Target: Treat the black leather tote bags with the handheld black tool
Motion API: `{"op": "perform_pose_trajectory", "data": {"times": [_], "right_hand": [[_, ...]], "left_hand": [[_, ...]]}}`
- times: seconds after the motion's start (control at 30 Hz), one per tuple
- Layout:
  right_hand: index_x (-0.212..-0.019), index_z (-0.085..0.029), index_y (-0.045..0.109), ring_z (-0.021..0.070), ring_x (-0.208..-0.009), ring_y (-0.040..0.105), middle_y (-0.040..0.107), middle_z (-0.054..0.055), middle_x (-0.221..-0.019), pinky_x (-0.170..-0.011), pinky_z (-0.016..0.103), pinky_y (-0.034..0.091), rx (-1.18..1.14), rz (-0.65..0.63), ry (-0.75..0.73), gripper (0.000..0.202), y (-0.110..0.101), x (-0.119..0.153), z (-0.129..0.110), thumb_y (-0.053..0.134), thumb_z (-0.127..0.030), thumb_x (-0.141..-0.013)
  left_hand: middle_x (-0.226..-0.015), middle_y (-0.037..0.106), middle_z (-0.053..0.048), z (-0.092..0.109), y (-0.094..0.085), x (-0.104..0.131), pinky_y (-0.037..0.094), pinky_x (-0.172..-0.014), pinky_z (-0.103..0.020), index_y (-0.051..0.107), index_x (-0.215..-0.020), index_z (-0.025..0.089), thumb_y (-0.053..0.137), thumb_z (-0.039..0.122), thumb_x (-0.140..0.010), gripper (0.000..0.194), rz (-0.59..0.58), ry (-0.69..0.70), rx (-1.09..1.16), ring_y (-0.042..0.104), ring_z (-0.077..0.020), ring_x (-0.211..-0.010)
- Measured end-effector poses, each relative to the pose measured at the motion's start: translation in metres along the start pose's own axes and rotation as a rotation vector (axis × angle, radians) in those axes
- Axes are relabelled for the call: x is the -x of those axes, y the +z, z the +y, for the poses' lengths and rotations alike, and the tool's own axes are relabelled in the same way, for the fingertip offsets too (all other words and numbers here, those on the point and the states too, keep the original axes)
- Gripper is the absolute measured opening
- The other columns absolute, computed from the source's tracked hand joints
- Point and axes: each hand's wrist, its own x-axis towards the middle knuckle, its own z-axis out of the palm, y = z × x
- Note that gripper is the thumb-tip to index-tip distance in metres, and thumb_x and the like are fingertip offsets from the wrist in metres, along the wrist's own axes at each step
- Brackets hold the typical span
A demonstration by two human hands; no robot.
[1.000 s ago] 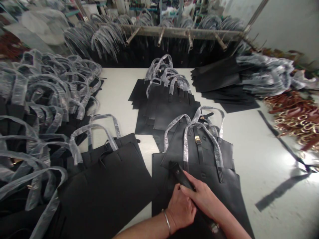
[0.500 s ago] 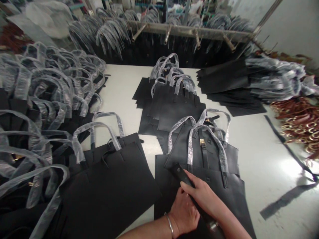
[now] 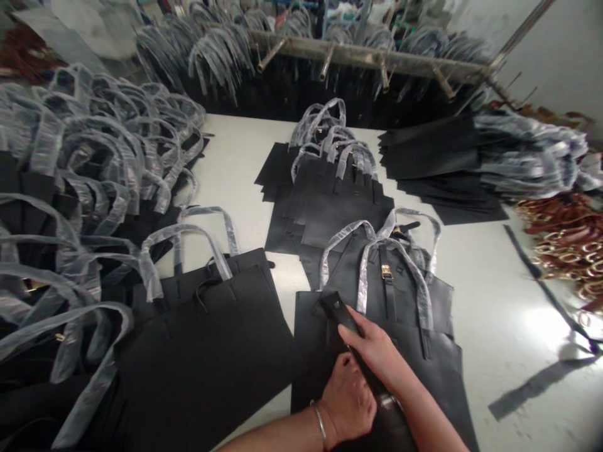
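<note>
My right hand (image 3: pixel 372 351) is closed around a wide black strap (image 3: pixel 335 309), its fingers over the upper part. A small metal stud shows near the strap's far end, and a shiny metal fitting at its lower end. My left hand (image 3: pixel 349 398), with a silver bangle at the wrist, is curled in a fist against the strap's left side; what it grips is hidden. Both hands are over a black tote bag (image 3: pixel 440 370) lying flat, its handles (image 3: pixel 421 295) wrapped in clear plastic. Just beyond lies another black bag with a gold-buckled tab (image 3: pixel 387 273).
More black bags with wrapped handles lie at left (image 3: pixel 202 339), in a heap at far left (image 3: pixel 98 144), in the middle (image 3: pixel 346 210) and at back right (image 3: pixel 433 147). Brown straps with gold buckles (image 3: pixel 568 245) fill the right side. A metal rack (image 3: pixel 358 56) stands behind the white table (image 3: pixel 490 301).
The view has shifted slightly. My right hand and the strap's upper end have moved a little up and away from my left fist, which has stayed nearly in place.
</note>
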Motion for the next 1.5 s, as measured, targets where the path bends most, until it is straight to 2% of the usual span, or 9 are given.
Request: {"op": "perform_pose_trajectory", "data": {"times": [0.27, 0.43, 0.53, 0.67, 0.77, 0.87, 1.13, 1.4, 1.5], "right_hand": [[-0.137, -0.017, 0.054, 0.0277, -0.125, 0.056, 0.063, 0.008, -0.133, -0.111, 0.042, 0.039, 0.11, -0.053, -0.011, 0.059, -0.006, 0.016, 0.012, 0.059, -0.036, -0.082], [-0.138, -0.018, 0.052, 0.0269, -0.127, 0.055, 0.063, 0.006, -0.134, -0.109, 0.039, 0.04, 0.032, 0.103, -0.063, 0.061, -0.007, 0.011, 0.005, 0.06, -0.042, -0.082], [-0.141, -0.022, 0.049, 0.0251, -0.098, 0.07, 0.074, 0.003, -0.109, -0.088, 0.034, 0.054, -0.019, 0.093, -0.037, 0.065, -0.018, 0.026, 0.009, 0.061, -0.046, -0.082], [-0.145, -0.026, 0.042, 0.016, -0.049, 0.06, 0.066, -0.006, -0.062, -0.048, 0.026, 0.049, -0.076, -0.03, 0.093, 0.064, -0.025, 0.055, 0.021, 0.058, -0.045, -0.085], [-0.145, -0.027, 0.041, 0.0141, -0.049, 0.058, 0.063, -0.006, -0.061, -0.048, 0.024, 0.047, -0.128, -0.04, 0.11, 0.063, -0.02, 0.066, 0.029, 0.058, -0.043, -0.086], [-0.145, -0.027, 0.041, 0.0138, -0.05, 0.057, 0.062, -0.006, -0.063, -0.05, 0.025, 0.048, -0.155, -0.035, 0.103, 0.063, -0.016, 0.067, 0.03, 0.059, -0.041, -0.086], [-0.144, -0.025, 0.043, 0.0129, -0.049, 0.057, 0.06, -0.006, -0.061, -0.049, 0.024, 0.046, -0.244, -0.081, 0.076, 0.064, -0.011, 0.059, 0.017, 0.059, -0.038, -0.084], [-0.145, -0.025, 0.041, 0.0128, -0.047, 0.056, 0.059, -0.007, -0.059, -0.048, 0.024, 0.046, -0.277, -0.094, 0.067, 0.064, -0.011, 0.057, 0.022, 0.059, -0.04, -0.085], [-0.147, -0.022, 0.039, 0.0134, -0.046, 0.054, 0.056, -0.008, -0.053, -0.047, 0.025, 0.044, -0.318, 0.038, 0.082, 0.069, -0.018, 0.057, 0.024, 0.059, -0.044, -0.084]], "left_hand": [[-0.093, 0.067, -0.007, -0.001, -0.002, 0.001, 0.033, -0.101, -0.046, 0.066, -0.091, 0.017, 0.056, 0.024, -0.084, 0.014, 0.045, -0.009, 0.029, 0.054, -0.0261, -0.104], [-0.092, 0.066, -0.006, 0.001, -0.012, 0.001, 0.038, -0.098, -0.042, 0.063, -0.088, 0.016, 0.057, 0.023, -0.084, 0.009, -0.017, 0.013, 0.017, 0.055, -0.0232, -0.102], [-0.108, 0.065, -0.005, -0.005, -0.026, 0.001, 0.042, -0.1, -0.036, 0.059, -0.107, 0.019, 0.052, 0.016, -0.088, 0.02, 0.031, -0.002, 0.094, 0.055, -0.0194, -0.107], [-0.124, 0.054, -0.009, -0.032, -0.052, -0.008, 0.049, -0.094, -0.035, 0.045, -0.128, 0.021, 0.044, 0.009, -0.089, 0.041, 0.282, -0.337, 0.225, 0.056, -0.0196, -0.111], [-0.115, 0.054, -0.008, -0.057, -0.068, -0.021, 0.051, -0.086, -0.036, 0.048, -0.123, 0.02, 0.053, 0.009, -0.085, 0.04, 0.349, -0.547, 0.245, 0.059, -0.0201, -0.1], [-0.097, 0.059, -0.003, -0.073, -0.076, -0.032, 0.05, -0.081, -0.033, 0.061, -0.099, 0.02, 0.06, 0.01, -0.081, 0.021, 0.291, -0.547, 0.288, 0.06, -0.0179, -0.087], [-0.065, 0.062, -0.002, -0.073, -0.072, -0.031, 0.039, -0.051, -0.022, 0.069, -0.083, 0.012, 0.068, 0.026, -0.072, 0.017, 0.297, -0.735, 1.081, 0.052, -0.0115, -0.055], [-0.061, 0.06, 0.0, -0.056, -0.075, -0.03, 0.034, -0.049, -0.02, 0.07, -0.084, 0.01, 0.079, 0.025, -0.061, 0.029, 0.401, -0.8, 1.372, 0.046, -0.0079, -0.053], [-0.061, 0.06, 0.001, -0.05, -0.077, -0.029, 0.034, -0.05, -0.021, 0.069, -0.084, 0.01, 0.08, 0.022, -0.059, 0.03, 0.413, -0.853, 1.412, 0.046, -0.0069, -0.051]]}}
